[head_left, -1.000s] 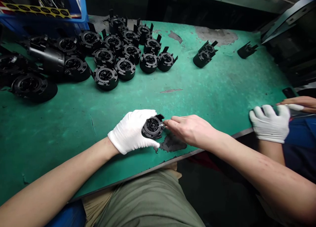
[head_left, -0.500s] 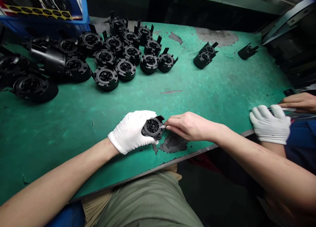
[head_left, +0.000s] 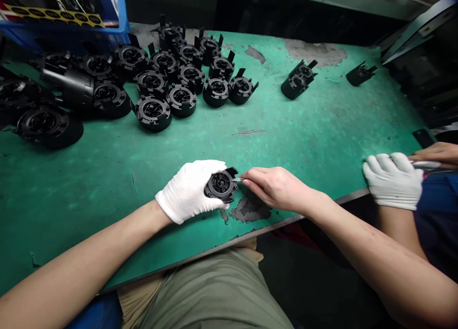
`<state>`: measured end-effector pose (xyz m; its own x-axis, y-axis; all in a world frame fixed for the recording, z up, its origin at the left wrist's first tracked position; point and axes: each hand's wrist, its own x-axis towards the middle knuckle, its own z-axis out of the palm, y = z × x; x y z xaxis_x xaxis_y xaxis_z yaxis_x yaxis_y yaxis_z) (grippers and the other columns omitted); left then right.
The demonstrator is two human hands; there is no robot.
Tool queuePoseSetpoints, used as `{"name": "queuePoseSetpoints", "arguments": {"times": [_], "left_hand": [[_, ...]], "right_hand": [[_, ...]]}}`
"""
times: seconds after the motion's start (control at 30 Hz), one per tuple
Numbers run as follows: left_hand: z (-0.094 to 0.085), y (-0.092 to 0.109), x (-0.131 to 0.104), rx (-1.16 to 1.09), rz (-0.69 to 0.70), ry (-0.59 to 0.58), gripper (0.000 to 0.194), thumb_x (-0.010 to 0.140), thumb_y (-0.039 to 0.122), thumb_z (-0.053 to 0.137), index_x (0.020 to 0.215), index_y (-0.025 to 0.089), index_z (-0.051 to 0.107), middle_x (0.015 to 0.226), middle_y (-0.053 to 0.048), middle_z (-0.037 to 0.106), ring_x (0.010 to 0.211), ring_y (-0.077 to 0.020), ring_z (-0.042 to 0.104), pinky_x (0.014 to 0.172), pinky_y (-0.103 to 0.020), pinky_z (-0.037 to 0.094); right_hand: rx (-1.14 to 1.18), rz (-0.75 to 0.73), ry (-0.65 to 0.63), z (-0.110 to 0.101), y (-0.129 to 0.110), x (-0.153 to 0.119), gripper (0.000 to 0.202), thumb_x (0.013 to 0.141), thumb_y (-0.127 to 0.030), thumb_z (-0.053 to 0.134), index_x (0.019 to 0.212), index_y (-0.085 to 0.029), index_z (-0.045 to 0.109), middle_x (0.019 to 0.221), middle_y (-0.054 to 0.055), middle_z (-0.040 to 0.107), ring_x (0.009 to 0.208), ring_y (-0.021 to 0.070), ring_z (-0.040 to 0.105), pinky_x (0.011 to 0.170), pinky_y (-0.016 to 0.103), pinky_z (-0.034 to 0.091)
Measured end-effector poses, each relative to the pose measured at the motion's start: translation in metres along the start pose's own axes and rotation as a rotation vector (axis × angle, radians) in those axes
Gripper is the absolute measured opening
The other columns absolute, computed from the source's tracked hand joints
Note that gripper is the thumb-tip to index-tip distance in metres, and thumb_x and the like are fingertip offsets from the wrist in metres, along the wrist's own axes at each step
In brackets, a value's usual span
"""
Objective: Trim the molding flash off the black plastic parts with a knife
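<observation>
Wearing a white glove, my left hand (head_left: 193,189) is wrapped round a round black plastic housing (head_left: 221,185) with upright tabs. The housing's ribbed face is turned up toward me, close to the front of the bench. My bare right hand (head_left: 274,186) pinches a small metal blade (head_left: 236,179) between thumb and fingers. The blade's tip reaches over the right side of the housing's rim. Its handle, if it has one, is hidden in my fingers.
Several similar black housings (head_left: 182,100) crowd the back left of the green bench (head_left: 200,138), before a blue bin (head_left: 121,33). More housings (head_left: 294,83) stand further right. At the right edge, a co-worker's gloved hand (head_left: 393,180) rests near the bench's front edge.
My right hand has shifted slightly right and down, with the blade now lying flatter across the rim. My left hand and the housing stay nearly still. The co-worker's bare hand has moved a little.
</observation>
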<state>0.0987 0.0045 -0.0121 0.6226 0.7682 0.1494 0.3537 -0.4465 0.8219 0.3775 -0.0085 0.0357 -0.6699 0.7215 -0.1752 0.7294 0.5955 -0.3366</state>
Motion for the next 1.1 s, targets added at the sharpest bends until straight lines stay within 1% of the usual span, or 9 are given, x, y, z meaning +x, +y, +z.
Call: {"name": "queuePoseSetpoints", "arguments": {"times": [0.27, 0.4, 0.53, 0.63, 0.7, 0.83, 0.9, 1.03, 1.1], "left_hand": [[0.001, -0.001, -0.001, 0.019, -0.017, -0.015, 0.066, 0.074, 0.05, 0.097, 0.127, 0.025, 0.067, 0.124, -0.009, 0.076, 0.118, -0.0339, 0.074, 0.104, -0.047, 0.059], [0.005, -0.006, -0.006, 0.085, 0.006, 0.052, 0.087, 0.073, 0.051, 0.096, 0.145, 0.022, 0.057, 0.142, -0.016, 0.07, 0.133, -0.0394, 0.068, 0.116, -0.054, 0.053], [0.007, -0.009, -0.008, 0.129, -0.006, 0.039, 0.094, 0.073, 0.052, 0.094, 0.15, 0.017, 0.053, 0.145, -0.02, 0.068, 0.133, -0.042, 0.067, 0.115, -0.056, 0.055], [0.006, -0.009, -0.008, 0.137, 0.014, 0.062, 0.094, 0.073, 0.053, 0.094, 0.149, 0.015, 0.054, 0.141, -0.02, 0.07, 0.131, -0.0414, 0.069, 0.114, -0.056, 0.056], [0.006, -0.009, -0.009, 0.144, 0.016, 0.074, 0.095, 0.072, 0.056, 0.095, 0.148, 0.016, 0.054, 0.14, -0.019, 0.071, 0.129, -0.0404, 0.07, 0.113, -0.055, 0.057], [0.006, -0.01, -0.01, 0.166, 0.027, 0.064, 0.096, 0.072, 0.062, 0.095, 0.148, 0.019, 0.055, 0.143, -0.019, 0.069, 0.131, -0.0401, 0.069, 0.113, -0.055, 0.057], [0.006, -0.01, -0.009, 0.164, 0.033, 0.057, 0.095, 0.074, 0.063, 0.093, 0.148, 0.019, 0.055, 0.143, -0.019, 0.069, 0.132, -0.0409, 0.068, 0.114, -0.056, 0.056], [0.004, -0.007, -0.005, 0.112, 0.04, 0.044, 0.083, 0.076, 0.063, 0.092, 0.141, 0.022, 0.061, 0.136, -0.016, 0.073, 0.126, -0.0391, 0.071, 0.11, -0.054, 0.058], [0.003, -0.004, -0.003, 0.076, 0.05, 0.045, 0.075, 0.076, 0.06, 0.093, 0.135, 0.022, 0.065, 0.131, -0.013, 0.075, 0.122, -0.0362, 0.072, 0.108, -0.051, 0.059]], "right_hand": [[0.028, -0.055, -0.044, -0.004, 0.0, 0.005, 0.04, 0.115, -0.04, 0.037, 0.102, -0.02, 0.07, 0.084, 0.004, 0.069, 0.067, 0.0156, 0.061, 0.062, 0.029, 0.039], [0.172, -0.01, 0.002, -0.01, 0.003, 0.001, 0.034, 0.113, -0.04, 0.043, 0.101, -0.022, 0.068, 0.083, 0.004, 0.07, 0.07, 0.0164, 0.063, 0.066, 0.028, 0.045], [0.29, -0.054, 0.193, -0.003, -0.012, -0.008, 0.021, 0.109, -0.033, 0.052, 0.118, -0.022, 0.068, 0.103, 0.008, 0.077, 0.089, 0.019, 0.073, 0.079, 0.031, 0.057], [0.416, -0.172, 0.198, 0.007, -0.022, -0.014, 0.032, 0.108, -0.024, 0.053, 0.139, -0.024, 0.063, 0.129, 0.009, 0.077, 0.116, 0.0191, 0.075, 0.097, 0.032, 0.061], [0.413, -0.106, 0.221, 0.012, -0.02, -0.018, 0.039, 0.108, -0.023, 0.053, 0.146, -0.027, 0.062, 0.138, 0.007, 0.075, 0.124, 0.0198, 0.073, 0.104, 0.033, 0.061], [0.311, 0.229, 0.424, 0.017, -0.011, -0.026, 0.035, 0.108, -0.03, 0.055, 0.141, -0.027, 0.067, 0.135, 0.008, 0.076, 0.119, 0.0239, 0.076, 0.104, 0.04, 0.062], [0.345, 0.23, 0.433, 0.018, -0.015, -0.029, 0.032, 0.108, -0.031, 0.055, 0.137, -0.026, 0.068, 0.133, 0.009, 0.077, 0.118, 0.0244, 0.076, 0.103, 0.04, 0.063], [0.436, 0.094, 0.322, 0.024, -0.031, -0.029, 0.034, 0.109, -0.027, 0.054, 0.141, -0.027, 0.064, 0.135, 0.007, 0.076, 0.121, 0.022, 0.075, 0.103, 0.036, 0.062], [0.389, 0.112, 0.351, 0.026, -0.034, -0.025, 0.034, 0.109, -0.025, 0.053, 0.142, -0.027, 0.063, 0.136, 0.008, 0.075, 0.122, 0.0217, 0.074, 0.104, 0.036, 0.061]]}}
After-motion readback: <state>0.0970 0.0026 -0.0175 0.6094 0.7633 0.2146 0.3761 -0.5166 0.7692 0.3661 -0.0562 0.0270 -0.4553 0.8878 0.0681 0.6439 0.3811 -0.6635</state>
